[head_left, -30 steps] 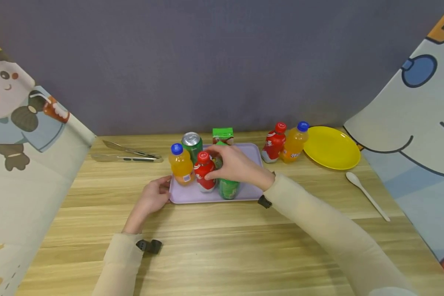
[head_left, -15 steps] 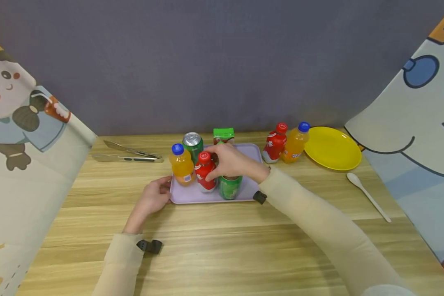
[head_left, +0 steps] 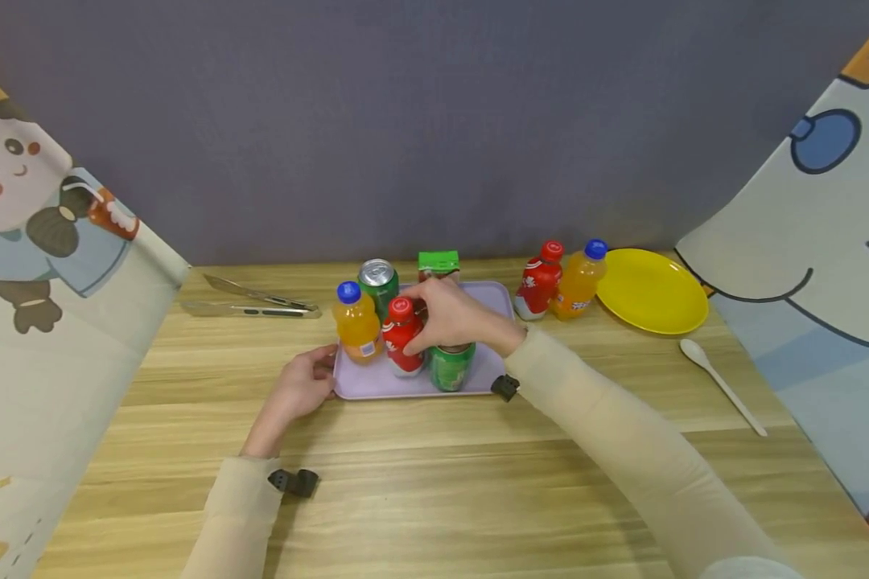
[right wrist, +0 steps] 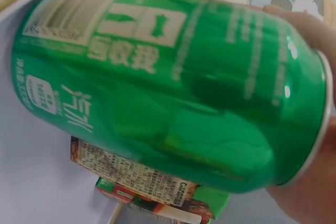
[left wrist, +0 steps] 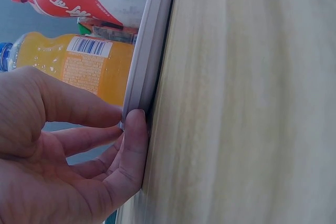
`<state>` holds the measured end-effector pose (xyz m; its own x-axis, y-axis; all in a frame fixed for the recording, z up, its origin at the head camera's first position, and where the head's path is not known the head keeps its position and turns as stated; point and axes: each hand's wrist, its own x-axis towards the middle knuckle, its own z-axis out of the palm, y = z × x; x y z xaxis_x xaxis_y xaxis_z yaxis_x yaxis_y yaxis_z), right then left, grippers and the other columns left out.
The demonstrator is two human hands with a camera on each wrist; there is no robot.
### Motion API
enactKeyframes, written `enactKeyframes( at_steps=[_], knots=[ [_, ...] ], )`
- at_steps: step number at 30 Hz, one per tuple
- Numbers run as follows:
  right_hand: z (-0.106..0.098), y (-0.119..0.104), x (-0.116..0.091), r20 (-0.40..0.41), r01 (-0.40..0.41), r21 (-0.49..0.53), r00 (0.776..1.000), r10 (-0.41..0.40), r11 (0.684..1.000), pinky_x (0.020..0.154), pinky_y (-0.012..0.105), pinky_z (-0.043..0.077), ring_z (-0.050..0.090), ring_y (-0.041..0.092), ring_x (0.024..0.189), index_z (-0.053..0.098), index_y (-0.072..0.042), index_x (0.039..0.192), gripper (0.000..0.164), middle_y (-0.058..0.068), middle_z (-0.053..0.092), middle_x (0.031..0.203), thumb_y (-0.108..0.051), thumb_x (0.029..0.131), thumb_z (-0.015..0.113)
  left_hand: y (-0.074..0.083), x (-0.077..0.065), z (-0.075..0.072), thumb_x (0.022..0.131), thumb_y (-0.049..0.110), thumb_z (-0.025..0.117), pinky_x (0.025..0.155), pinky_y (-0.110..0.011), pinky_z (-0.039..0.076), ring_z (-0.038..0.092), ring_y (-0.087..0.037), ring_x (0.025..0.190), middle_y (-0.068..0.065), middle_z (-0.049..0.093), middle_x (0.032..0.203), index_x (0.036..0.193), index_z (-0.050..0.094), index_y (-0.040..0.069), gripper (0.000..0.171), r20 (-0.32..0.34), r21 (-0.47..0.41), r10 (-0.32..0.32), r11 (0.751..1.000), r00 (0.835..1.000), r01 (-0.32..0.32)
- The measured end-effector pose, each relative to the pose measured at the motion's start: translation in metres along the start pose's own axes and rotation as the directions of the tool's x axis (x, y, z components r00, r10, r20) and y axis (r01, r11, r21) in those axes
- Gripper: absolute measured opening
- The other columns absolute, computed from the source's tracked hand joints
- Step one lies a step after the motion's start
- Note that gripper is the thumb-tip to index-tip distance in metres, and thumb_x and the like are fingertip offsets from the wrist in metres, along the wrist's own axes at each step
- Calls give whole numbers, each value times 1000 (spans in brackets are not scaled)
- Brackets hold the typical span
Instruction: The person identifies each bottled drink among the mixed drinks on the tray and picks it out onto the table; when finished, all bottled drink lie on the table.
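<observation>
On a lilac tray [head_left: 489, 371] stand an orange soda bottle [head_left: 358, 331] with a blue cap, a red bottle [head_left: 401, 346], a green can [head_left: 378, 291] behind them and another green can [head_left: 450, 370] in front. My right hand [head_left: 455, 315] reaches over the front can and grips the red bottle, thumb in front and fingers behind. In the right wrist view that front can [right wrist: 173, 87] fills most of the picture and hides much of the hand. At the tray's left end my left hand [head_left: 304, 386] pinches the rim [left wrist: 140, 66] between thumb and fingers.
A drink carton [head_left: 438, 261] with a green top stands at the tray's back. To the right are a second red bottle [head_left: 539, 285], another orange bottle [head_left: 579, 281], a yellow plate [head_left: 652, 289] and a white spoon [head_left: 724, 388]. Metal tongs [head_left: 271, 312] lie at left.
My right wrist and forearm have shifted slightly left, uncovering more of the front can's top. My left hand stays at the tray's rim, and the bottles and cans keep their places.
</observation>
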<state>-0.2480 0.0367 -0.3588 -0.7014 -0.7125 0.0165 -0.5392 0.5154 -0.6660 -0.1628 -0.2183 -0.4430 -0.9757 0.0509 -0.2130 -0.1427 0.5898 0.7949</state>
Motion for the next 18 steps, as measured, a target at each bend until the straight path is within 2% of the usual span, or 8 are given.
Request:
enactKeyframes(
  at_steps=[9,18],
  knots=[
    [2,-8,-6,-91,18,73,996,-11,997,74,22,54,61,11,85,64,-2,116,61,-2,66,99,-20,62,87,1,0,0,77,-12,55,63,-29,56,61,-28,90,-30,54,121,138,38,-12,63,3,-24,8,1000,1000,-8],
    [-5,-27,-19,-226,79,211,974,-29,974,75,24,55,61,12,89,61,-3,119,59,-1,66,104,-16,65,83,1,-1,1,77,-13,54,63,-29,56,61,-29,91,-30,54,120,138,38,-12,64,2,-31,12,999,1000,-12]
  ],
)
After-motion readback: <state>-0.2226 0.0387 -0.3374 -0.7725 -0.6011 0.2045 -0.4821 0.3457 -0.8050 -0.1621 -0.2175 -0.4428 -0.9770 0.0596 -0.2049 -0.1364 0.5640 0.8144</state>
